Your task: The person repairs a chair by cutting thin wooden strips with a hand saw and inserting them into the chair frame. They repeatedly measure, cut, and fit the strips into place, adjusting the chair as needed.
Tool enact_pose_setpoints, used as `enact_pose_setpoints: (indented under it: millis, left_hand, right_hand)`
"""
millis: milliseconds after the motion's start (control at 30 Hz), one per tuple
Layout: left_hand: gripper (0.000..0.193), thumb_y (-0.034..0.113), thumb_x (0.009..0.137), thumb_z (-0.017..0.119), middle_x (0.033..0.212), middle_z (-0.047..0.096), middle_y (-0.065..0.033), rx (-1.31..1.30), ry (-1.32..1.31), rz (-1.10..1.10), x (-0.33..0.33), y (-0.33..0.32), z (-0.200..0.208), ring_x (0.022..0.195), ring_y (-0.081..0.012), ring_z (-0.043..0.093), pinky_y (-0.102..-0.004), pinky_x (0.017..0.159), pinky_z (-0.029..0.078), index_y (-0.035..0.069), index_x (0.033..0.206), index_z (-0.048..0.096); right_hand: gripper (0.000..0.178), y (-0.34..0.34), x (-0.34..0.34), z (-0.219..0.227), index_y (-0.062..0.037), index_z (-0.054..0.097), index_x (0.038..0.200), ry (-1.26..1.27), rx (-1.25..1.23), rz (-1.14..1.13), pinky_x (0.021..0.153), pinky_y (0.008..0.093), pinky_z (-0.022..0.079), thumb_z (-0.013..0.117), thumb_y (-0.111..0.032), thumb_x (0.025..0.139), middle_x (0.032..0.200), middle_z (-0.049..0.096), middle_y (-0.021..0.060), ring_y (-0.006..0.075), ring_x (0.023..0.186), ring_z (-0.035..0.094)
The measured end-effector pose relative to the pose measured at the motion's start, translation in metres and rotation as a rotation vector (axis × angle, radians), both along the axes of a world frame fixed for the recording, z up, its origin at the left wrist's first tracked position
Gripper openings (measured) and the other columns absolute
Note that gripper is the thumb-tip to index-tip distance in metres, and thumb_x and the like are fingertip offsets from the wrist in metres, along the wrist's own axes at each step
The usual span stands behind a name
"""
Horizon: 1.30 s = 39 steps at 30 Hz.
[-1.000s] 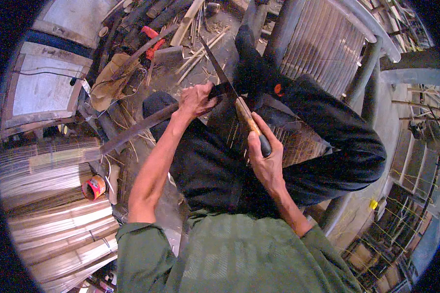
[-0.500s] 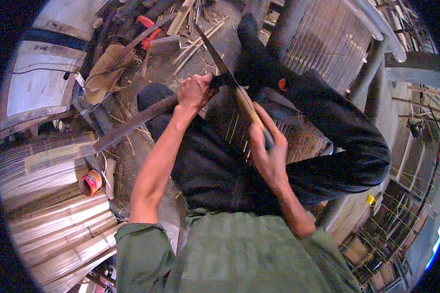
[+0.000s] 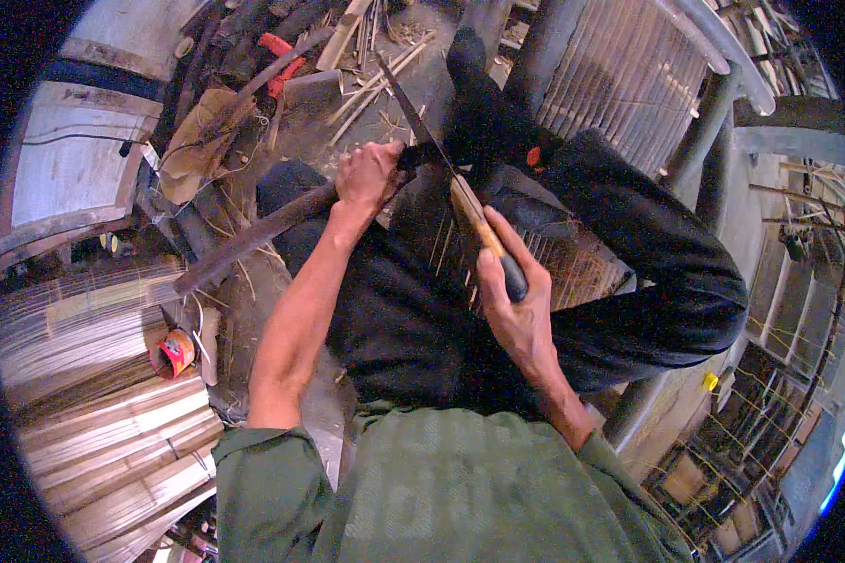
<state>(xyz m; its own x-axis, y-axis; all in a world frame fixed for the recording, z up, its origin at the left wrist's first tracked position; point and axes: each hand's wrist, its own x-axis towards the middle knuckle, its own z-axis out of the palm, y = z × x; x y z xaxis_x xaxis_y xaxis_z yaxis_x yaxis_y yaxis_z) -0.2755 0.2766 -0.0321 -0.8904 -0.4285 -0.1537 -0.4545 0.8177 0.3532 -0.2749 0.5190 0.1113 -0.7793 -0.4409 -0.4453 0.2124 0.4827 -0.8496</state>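
My left hand (image 3: 366, 175) is closed round the upper end of a long dark bar (image 3: 253, 235). The bar slants down to the left across my thigh; its gripped part is hidden. My right hand (image 3: 518, 298) wraps the handle of a long-bladed hand tool (image 3: 488, 242), pale wood with a black butt. Its narrow dark blade points up and away to the left and passes beside the bar's dark end, just right of my left fist. Whether the blade touches the bar, and whether it is toothed, I cannot make out.
Bundled bamboo strips (image 3: 113, 413) lie at the left, with an orange-red can-like roll (image 3: 174, 352) on them. Loose sticks (image 3: 380, 89) and a red-handled tool (image 3: 277, 66) are on the floor ahead. A slatted bamboo panel (image 3: 620, 80) stands at the far right.
My right hand and the bladed tool have shifted slightly back toward me, and the blade now shows more edge-on. My left hand and the bar have barely moved.
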Motion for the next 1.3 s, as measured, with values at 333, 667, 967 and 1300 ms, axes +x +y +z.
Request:
enact_pose_setpoints:
  millis: [333,667,967,1300]
  left_hand:
    - [0.028,0.034,0.08,0.071,0.087,0.068,-0.0162,0.036,-0.042,0.006,0.002,0.003,0.0,0.085,-0.0382,0.067,-0.0472,0.074,0.054,0.008,0.085,0.06]
    - [0.013,0.022,0.082,0.066,0.088,0.068,-0.019,0.043,-0.091,0.028,0.005,0.003,0.01,0.087,-0.0373,0.068,-0.0463,0.075,0.055,0.012,0.091,0.065]
    - [0.016,0.023,0.078,0.071,0.081,0.067,-0.0173,0.096,0.045,0.023,0.007,-0.002,-0.005,0.083,-0.0367,0.068,-0.0462,0.07,0.055,0.012,0.088,0.065]
    - [0.015,0.02,0.078,0.07,0.082,0.067,-0.0189,-0.034,0.123,-0.026,0.008,0.0,-0.002,0.082,-0.039,0.068,-0.0467,0.07,0.055,0.009,0.086,0.063]
  right_hand:
    - [0.042,-0.012,-0.007,-0.014,-0.0043,0.052,0.135,0.158,0.004,0.045,0.067,0.0254,0.047,0.056,-0.016,0.095,0.091,0.064,0.006,0.0078,0.073,0.051]
    - [0.049,0.048,0.026,0.029,0.006,0.047,0.135,0.041,-0.068,0.011,0.099,0.0307,0.04,0.054,-0.023,0.096,0.13,0.057,0.0179,0.0194,0.118,0.054]
    - [0.046,0.046,0.026,0.035,0.0076,0.045,0.135,0.072,-0.098,0.075,0.108,0.0361,0.033,0.05,-0.012,0.094,0.135,0.053,0.0192,0.0206,0.128,0.047]
    - [0.043,-0.017,-0.007,-0.014,0.0013,0.05,0.135,0.14,-0.067,0.036,0.089,0.0287,0.046,0.055,-0.014,0.095,0.126,0.06,0.0135,0.0155,0.102,0.058]
